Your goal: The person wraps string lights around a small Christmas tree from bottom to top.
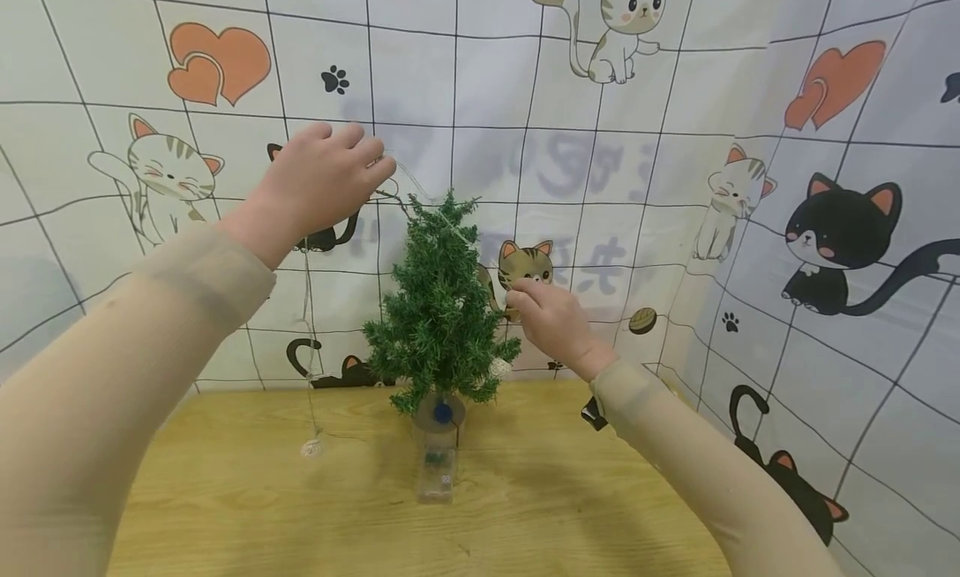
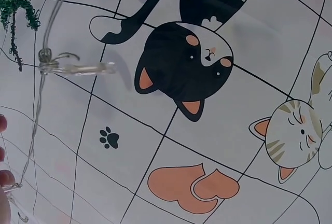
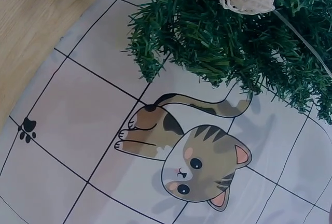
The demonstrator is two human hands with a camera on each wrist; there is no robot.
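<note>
I find the left hand [image 1: 322, 173] pinching wire [image 2: 45, 58] near the tree [image 1: 442, 302]. The right hand [image 1: 555, 323] is curled; its hold I cannot tell.

A gridded white backdrop [image 1: 487, 77] bears printed cats [image 1: 843, 223] and orange hearts [image 1: 243, 60]; below lies a wooden tabletop [image 1: 555, 494].

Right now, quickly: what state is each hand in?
Left hand: holding the thin wire.
Right hand: fingers curled beside the tree; any hold cannot be told.

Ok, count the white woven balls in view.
2: a ball at the lower right of the tree, another left of it, below the left hand; more may be hidden.
</note>
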